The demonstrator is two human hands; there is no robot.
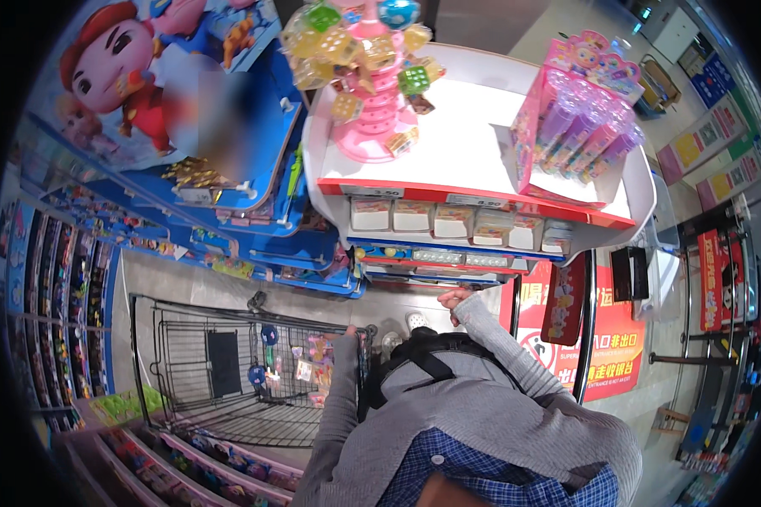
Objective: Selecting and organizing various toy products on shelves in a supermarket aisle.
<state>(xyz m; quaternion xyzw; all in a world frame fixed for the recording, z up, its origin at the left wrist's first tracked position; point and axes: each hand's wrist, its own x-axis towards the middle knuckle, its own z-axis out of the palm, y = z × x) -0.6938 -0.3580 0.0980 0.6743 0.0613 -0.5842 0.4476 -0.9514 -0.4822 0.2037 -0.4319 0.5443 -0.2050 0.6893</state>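
Observation:
My left hand point(352, 330) is closed round the dark handle of a wire shopping cart point(262, 427). Inside the cart lie several small colourful packages point(317, 372). My right hand point(455, 299) is raised in front of a white display shelf point(465, 110), its fingers stretched loosely to the left and apparently nothing in them. On the top shelf stands a pink display stand point(379, 127) hung with yellow, green and blue dice-shaped items. Right of it is a pink box point(537, 144) of purple and pink tubes point(588, 127). White-fronted small boxes point(454, 221) line the tier below.
A blue shelving unit point(271, 165) with toys and a cartoon backdrop rises at the left. Racks of small goods point(59, 279) stand farther left, and low pink-edged bins point(156, 465) lie behind the cart. Red signs point(613, 329) and black metal rails point(589, 321) are at the right.

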